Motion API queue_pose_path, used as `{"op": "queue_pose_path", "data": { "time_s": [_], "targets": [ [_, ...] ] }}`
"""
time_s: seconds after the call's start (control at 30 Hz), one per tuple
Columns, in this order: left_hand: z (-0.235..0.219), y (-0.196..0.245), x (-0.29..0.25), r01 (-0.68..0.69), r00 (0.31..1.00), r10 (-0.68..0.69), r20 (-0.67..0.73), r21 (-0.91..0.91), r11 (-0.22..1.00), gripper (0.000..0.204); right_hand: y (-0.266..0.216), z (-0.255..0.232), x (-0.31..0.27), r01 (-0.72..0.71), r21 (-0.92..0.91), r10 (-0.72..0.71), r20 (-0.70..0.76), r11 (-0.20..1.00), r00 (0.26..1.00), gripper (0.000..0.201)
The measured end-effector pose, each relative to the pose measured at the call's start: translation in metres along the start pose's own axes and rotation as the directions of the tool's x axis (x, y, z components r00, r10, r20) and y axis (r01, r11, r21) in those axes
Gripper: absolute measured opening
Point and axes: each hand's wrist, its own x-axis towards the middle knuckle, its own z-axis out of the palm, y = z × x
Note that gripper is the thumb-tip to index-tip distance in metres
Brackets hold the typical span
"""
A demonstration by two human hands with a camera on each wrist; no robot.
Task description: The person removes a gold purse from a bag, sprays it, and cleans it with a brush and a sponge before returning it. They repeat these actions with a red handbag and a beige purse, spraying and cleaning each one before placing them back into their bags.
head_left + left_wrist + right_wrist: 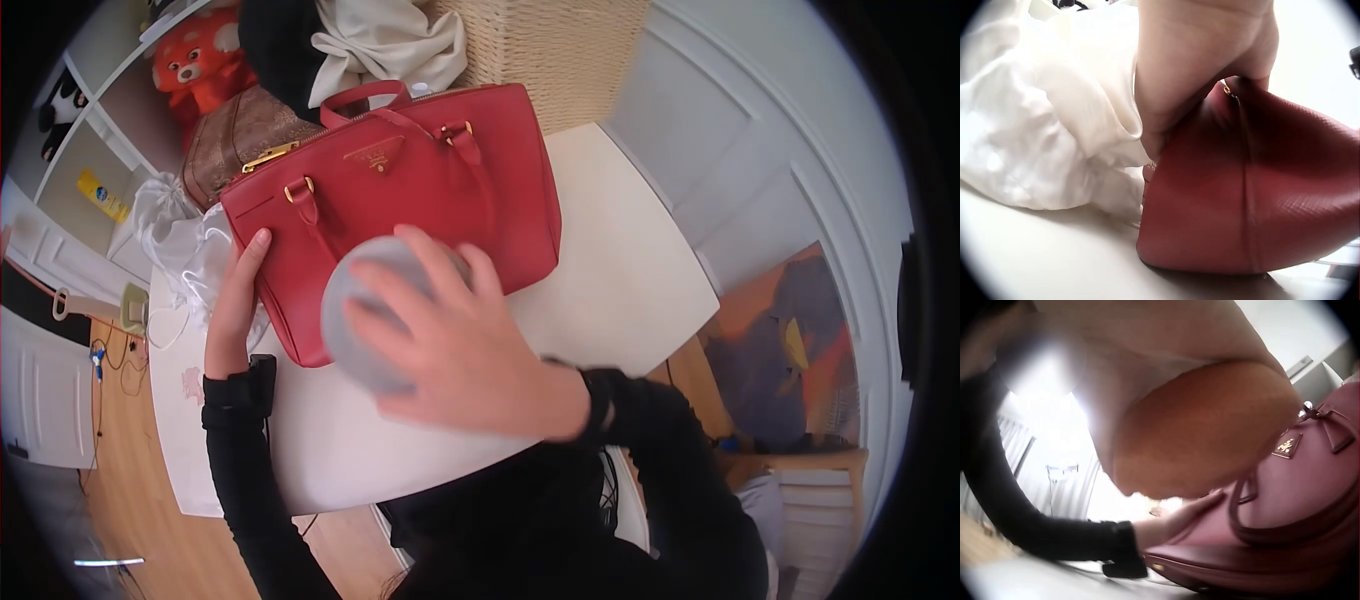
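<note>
A red leather handbag, with two handles and gold hardware, stands tilted on a white table. At its left end my left hand grips the side, thumb on the front panel; in the left wrist view that hand wraps over the bag's end. My right hand holds a round, grey-backed pad with spread, bent fingers, blurred in front of the lower front panel. Its orange-brown, fuzzy-edged underside faces the bag in the right wrist view.
White satiny cloth lies left of the handbag. Behind stand a brown patterned bag, cream fabric and a woven basket. Shelves hold a red plush toy. A panelled white wall rises at the right.
</note>
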Motion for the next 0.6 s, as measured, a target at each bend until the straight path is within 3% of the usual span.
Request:
{"op": "queue_pose_path", "data": {
  "time_s": [0.07,0.17,0.27,0.37,0.47,0.5,0.6],
  "targets": [
    [0.001,-0.004,0.001,-0.042,0.999,0.041,0.016,0.049,0.998,0.063,0.018,0.011,0.002,0.015,-0.037,-0.012,0.057,0.999,0.998,0.050],
    [0.001,0.004,-0.006,-0.088,0.996,0.086,0.020,0.132,0.987,0.063,0.026,-0.033,-0.033,-0.078,-0.065,0.098,0.412,0.995,0.906,0.046],
    [-0.002,0.002,-0.009,-0.080,0.995,0.069,0.079,0.142,0.987,0.063,0.028,-0.065,-0.027,-0.127,-0.105,0.137,0.099,0.986,0.986,0.045],
    [0.003,0.006,-0.010,-0.040,0.997,0.032,0.077,0.105,0.994,0.063,0.045,-0.045,-0.008,-0.139,-0.250,0.090,-0.196,0.958,0.976,0.045],
    [0.010,0.011,-0.011,-0.066,0.997,0.061,0.050,0.123,0.990,0.062,0.035,-0.020,-0.021,-0.075,-0.551,0.168,0.120,0.831,0.979,0.043],
    [0.006,0.009,-0.010,-0.076,0.995,0.069,0.066,0.122,0.990,0.063,0.028,-0.018,-0.025,-0.091,-0.534,0.177,0.111,0.841,0.978,0.043],
    [0.000,0.002,-0.007,-0.097,0.990,0.084,0.114,0.107,0.990,0.066,0.032,-0.041,-0.031,-0.142,-0.155,0.175,0.226,0.978,0.958,0.040]
  ]
}}
